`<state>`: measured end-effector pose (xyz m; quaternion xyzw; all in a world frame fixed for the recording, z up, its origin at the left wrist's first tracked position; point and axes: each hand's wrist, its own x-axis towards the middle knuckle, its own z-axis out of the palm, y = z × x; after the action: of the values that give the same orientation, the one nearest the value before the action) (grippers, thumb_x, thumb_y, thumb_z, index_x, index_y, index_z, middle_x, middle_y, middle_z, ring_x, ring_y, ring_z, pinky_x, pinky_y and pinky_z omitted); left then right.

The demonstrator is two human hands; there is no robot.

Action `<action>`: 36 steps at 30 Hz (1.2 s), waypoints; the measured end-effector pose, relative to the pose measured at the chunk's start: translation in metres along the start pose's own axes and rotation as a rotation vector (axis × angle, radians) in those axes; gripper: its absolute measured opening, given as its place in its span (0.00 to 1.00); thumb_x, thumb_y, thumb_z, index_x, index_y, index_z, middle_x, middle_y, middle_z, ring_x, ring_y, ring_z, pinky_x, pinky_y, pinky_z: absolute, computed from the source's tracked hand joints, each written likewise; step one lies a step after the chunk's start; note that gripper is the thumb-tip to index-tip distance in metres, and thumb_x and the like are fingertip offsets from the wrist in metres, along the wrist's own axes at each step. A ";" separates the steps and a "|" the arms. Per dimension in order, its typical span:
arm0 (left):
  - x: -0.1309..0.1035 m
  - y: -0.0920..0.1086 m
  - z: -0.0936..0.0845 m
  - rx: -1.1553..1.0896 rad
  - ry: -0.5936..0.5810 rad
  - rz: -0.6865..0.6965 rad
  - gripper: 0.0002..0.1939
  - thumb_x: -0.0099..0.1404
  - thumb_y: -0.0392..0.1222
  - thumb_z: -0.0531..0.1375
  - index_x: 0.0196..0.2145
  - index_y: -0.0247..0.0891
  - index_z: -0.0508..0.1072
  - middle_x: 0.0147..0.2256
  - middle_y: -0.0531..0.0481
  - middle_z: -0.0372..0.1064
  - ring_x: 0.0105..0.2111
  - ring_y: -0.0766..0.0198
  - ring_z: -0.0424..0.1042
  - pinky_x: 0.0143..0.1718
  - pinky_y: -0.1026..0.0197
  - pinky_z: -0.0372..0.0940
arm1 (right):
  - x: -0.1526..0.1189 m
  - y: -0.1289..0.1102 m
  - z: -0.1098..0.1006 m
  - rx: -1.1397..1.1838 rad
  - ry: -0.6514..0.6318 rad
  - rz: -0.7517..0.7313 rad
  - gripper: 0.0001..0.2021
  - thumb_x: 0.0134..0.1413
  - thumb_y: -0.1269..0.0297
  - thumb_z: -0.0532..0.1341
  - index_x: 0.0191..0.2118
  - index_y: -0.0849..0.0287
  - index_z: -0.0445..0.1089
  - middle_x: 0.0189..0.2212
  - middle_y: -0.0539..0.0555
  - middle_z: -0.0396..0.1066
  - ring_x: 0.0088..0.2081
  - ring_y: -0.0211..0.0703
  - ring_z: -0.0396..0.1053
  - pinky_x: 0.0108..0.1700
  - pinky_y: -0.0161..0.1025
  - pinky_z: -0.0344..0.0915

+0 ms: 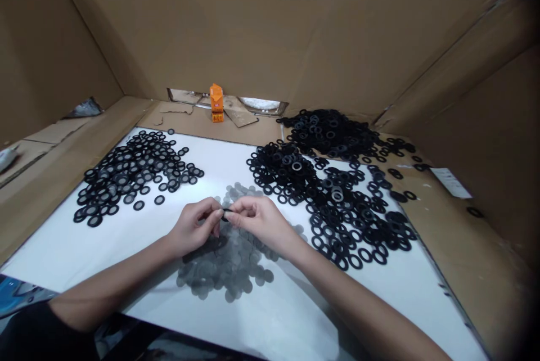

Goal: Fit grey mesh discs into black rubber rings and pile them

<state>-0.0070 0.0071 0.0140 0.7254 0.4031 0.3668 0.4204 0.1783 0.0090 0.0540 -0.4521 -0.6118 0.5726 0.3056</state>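
Note:
Both hands meet near the middle of the white board, over a pile of grey discs [232, 265]. Between the fingertips is a small black ring [226, 214], seen nearly edge-on. My left hand [198, 226] pinches its left side, and my right hand [259, 220] pinches its right side. Whether a disc sits in this ring cannot be made out. To the left lies a spread of black rings with grey centres [135, 170]. A large heap of open black rings [346, 209] lies to the right.
Cardboard walls [236, 23] surround the white board [295, 310]. An orange carton [216, 103] stands behind it. More black rings [333, 130] are heaped at the back right. A white label [450, 182] lies on the right cardboard.

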 end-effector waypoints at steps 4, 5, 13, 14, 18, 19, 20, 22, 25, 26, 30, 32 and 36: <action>-0.001 -0.002 0.001 0.009 0.015 -0.030 0.12 0.69 0.45 0.50 0.29 0.39 0.62 0.18 0.56 0.66 0.18 0.69 0.66 0.22 0.67 0.58 | 0.002 0.005 0.002 -0.034 0.042 -0.003 0.07 0.51 0.61 0.62 0.30 0.60 0.71 0.22 0.49 0.68 0.25 0.36 0.63 0.27 0.33 0.56; -0.001 -0.002 0.001 0.015 0.008 -0.033 0.11 0.69 0.44 0.50 0.29 0.39 0.62 0.17 0.56 0.66 0.18 0.68 0.65 0.22 0.67 0.58 | 0.002 0.006 0.002 -0.077 0.055 -0.006 0.07 0.51 0.61 0.62 0.30 0.59 0.71 0.23 0.49 0.69 0.26 0.37 0.64 0.27 0.33 0.56; -0.002 -0.002 -0.002 0.097 -0.053 0.043 0.09 0.69 0.40 0.49 0.30 0.39 0.63 0.19 0.56 0.67 0.19 0.68 0.65 0.24 0.67 0.58 | 0.002 -0.001 -0.003 -0.018 -0.065 0.035 0.06 0.50 0.63 0.63 0.30 0.61 0.73 0.23 0.50 0.70 0.26 0.37 0.64 0.27 0.33 0.57; -0.001 -0.002 -0.003 0.095 -0.058 0.043 0.09 0.69 0.40 0.49 0.30 0.39 0.63 0.19 0.56 0.67 0.20 0.68 0.66 0.24 0.67 0.58 | 0.003 -0.001 -0.003 0.007 -0.063 0.040 0.06 0.50 0.64 0.63 0.29 0.61 0.73 0.23 0.50 0.70 0.26 0.37 0.65 0.28 0.33 0.58; 0.000 -0.003 -0.003 0.084 -0.058 0.026 0.09 0.68 0.40 0.49 0.30 0.39 0.63 0.19 0.56 0.67 0.20 0.68 0.66 0.24 0.66 0.59 | 0.005 -0.002 -0.004 0.079 -0.052 0.051 0.04 0.48 0.66 0.64 0.26 0.60 0.73 0.22 0.48 0.70 0.27 0.37 0.66 0.31 0.34 0.60; 0.000 -0.003 -0.004 0.086 -0.054 0.023 0.09 0.68 0.40 0.49 0.30 0.39 0.63 0.19 0.56 0.67 0.20 0.68 0.66 0.24 0.66 0.59 | 0.005 -0.001 -0.005 0.095 -0.057 0.053 0.05 0.48 0.66 0.64 0.26 0.60 0.73 0.22 0.48 0.70 0.27 0.37 0.66 0.32 0.34 0.61; 0.001 -0.003 -0.004 0.089 -0.051 0.021 0.09 0.68 0.40 0.50 0.30 0.39 0.64 0.19 0.56 0.67 0.19 0.68 0.66 0.24 0.66 0.59 | 0.005 -0.001 -0.005 0.109 -0.060 0.055 0.05 0.48 0.65 0.64 0.26 0.60 0.73 0.22 0.48 0.70 0.27 0.37 0.66 0.32 0.34 0.61; 0.001 -0.003 -0.004 0.095 -0.053 0.021 0.09 0.68 0.40 0.50 0.30 0.39 0.64 0.19 0.56 0.67 0.19 0.68 0.66 0.24 0.66 0.59 | 0.004 -0.001 -0.006 0.123 -0.061 0.057 0.05 0.47 0.64 0.65 0.26 0.61 0.73 0.22 0.48 0.70 0.27 0.37 0.66 0.32 0.34 0.61; 0.001 -0.003 -0.005 0.100 -0.060 0.020 0.09 0.68 0.41 0.50 0.29 0.39 0.64 0.19 0.56 0.67 0.19 0.68 0.66 0.24 0.67 0.59 | 0.005 0.001 -0.006 0.122 -0.060 0.071 0.07 0.47 0.64 0.65 0.24 0.60 0.72 0.22 0.49 0.70 0.26 0.37 0.65 0.31 0.35 0.60; 0.001 -0.003 -0.006 0.103 -0.060 0.020 0.09 0.68 0.41 0.50 0.30 0.39 0.64 0.19 0.56 0.67 0.19 0.68 0.66 0.24 0.67 0.59 | 0.005 0.002 -0.006 0.124 -0.063 0.072 0.07 0.47 0.64 0.65 0.23 0.60 0.72 0.22 0.49 0.69 0.26 0.36 0.65 0.31 0.35 0.59; 0.000 -0.002 -0.007 0.104 -0.054 0.009 0.08 0.67 0.40 0.51 0.30 0.39 0.64 0.19 0.56 0.67 0.20 0.68 0.67 0.24 0.67 0.60 | 0.006 0.005 -0.004 0.153 -0.057 0.053 0.07 0.48 0.63 0.65 0.25 0.60 0.72 0.21 0.48 0.68 0.26 0.36 0.65 0.31 0.34 0.59; -0.001 -0.001 -0.006 0.075 -0.058 -0.010 0.08 0.67 0.40 0.52 0.29 0.38 0.64 0.19 0.56 0.67 0.20 0.68 0.67 0.24 0.67 0.60 | 0.005 0.004 -0.004 0.126 -0.054 0.046 0.07 0.49 0.64 0.64 0.26 0.60 0.71 0.21 0.48 0.68 0.25 0.35 0.65 0.30 0.34 0.59; -0.001 0.002 -0.003 -0.068 -0.065 -0.068 0.11 0.68 0.42 0.52 0.28 0.38 0.63 0.18 0.55 0.66 0.18 0.68 0.67 0.22 0.67 0.60 | 0.002 0.002 -0.004 -0.032 -0.033 0.048 0.06 0.50 0.64 0.64 0.26 0.60 0.72 0.21 0.48 0.68 0.24 0.36 0.64 0.28 0.34 0.58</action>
<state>-0.0093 0.0061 0.0162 0.7079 0.4010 0.3423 0.4700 0.1810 0.0125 0.0527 -0.4621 -0.6149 0.5771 0.2744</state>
